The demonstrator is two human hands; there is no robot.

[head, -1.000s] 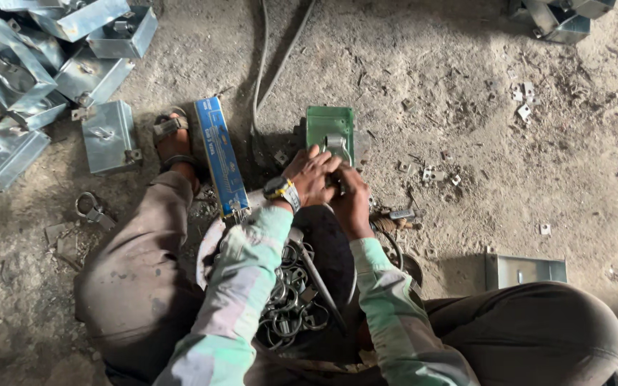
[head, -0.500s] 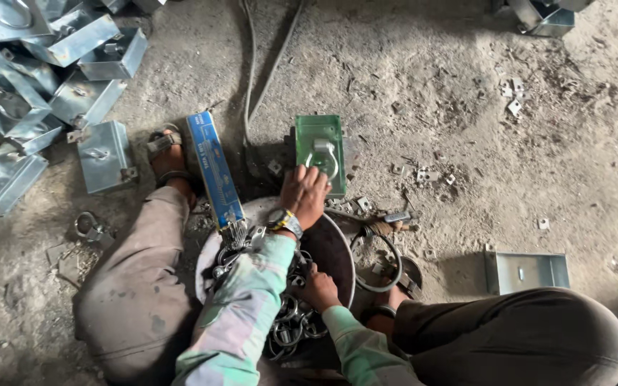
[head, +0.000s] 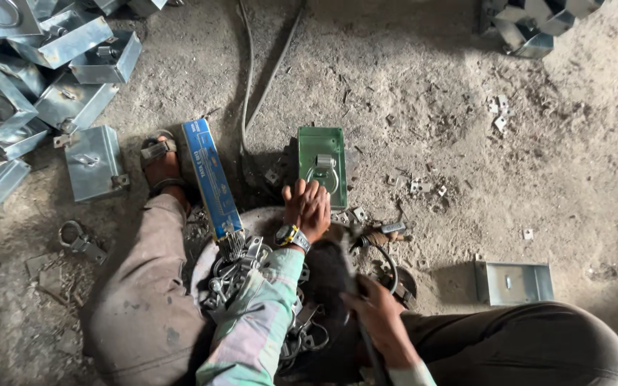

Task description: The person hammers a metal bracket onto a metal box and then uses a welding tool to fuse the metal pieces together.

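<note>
Lying flat on the dusty floor (head: pixel 466 93) ahead of the seated person is a green metal box (head: pixel 321 164) with a silver latch fitting on its upper face. The left hand (head: pixel 307 206), wearing a wristwatch, rests at the box's near edge with fingers bent down over it; whether they grip the box or only press on it cannot be made out, since the fingertips are hidden. The right hand (head: pixel 379 322) is lower in the frame, closed around a dark rod-like tool (head: pixel 357 300) whose lower end is cut off by the bottom edge. Its upper end runs toward the box and blurs into clutter, so the tip is hard to tell.

Just left of the green box, a long blue carton (head: pixel 212 182) lies at a slant, its near end touching a heap of small metal rings and fittings (head: pixel 241 275). That heap sits in a round pan (head: pixel 255 218), mostly covered by the person's arms and knees. Small metal scraps (head: pixel 395 232) lie just right of the left hand.

A sandalled foot (head: pixel 160 163) shows beside the blue carton. Farther left, a pile of silver metal boxes (head: pixel 44 78) spreads to the top-left corner, several cut off by the frame. Two thin cables (head: pixel 252 64) run up from the green box. To the right, one open silver box (head: pixel 513 281) sits alone near the person's knee, and more silver boxes (head: pixel 534 25) show at the top-right edge, partly cropped.
</note>
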